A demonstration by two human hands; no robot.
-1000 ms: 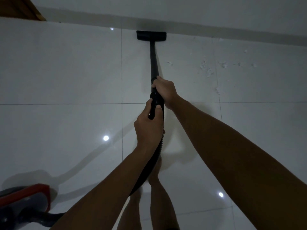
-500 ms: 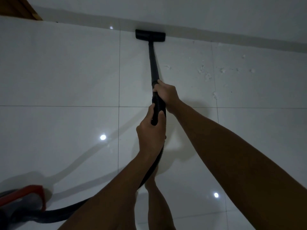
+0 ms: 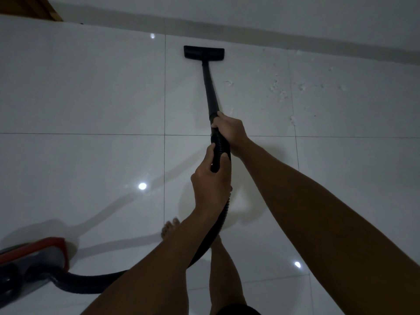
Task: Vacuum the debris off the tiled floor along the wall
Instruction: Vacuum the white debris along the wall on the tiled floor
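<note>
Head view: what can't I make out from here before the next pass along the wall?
- Vacuum body: cut off by the left edge.
- Hose: its middle is hidden behind the left forearm.
- Floor under the nozzle: covered by the nozzle.
- Debris: pale flecks, too small and dim to identify.
- Left hand and right hand grip the hose; palm contact is hidden.

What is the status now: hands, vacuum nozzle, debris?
Both hands, left hand and right hand, grip the black ribbed vacuum hose. Flat black floor nozzle on tile, short of the wall. White debris flecks lie to its right, untouched. Nothing in the way.
</note>
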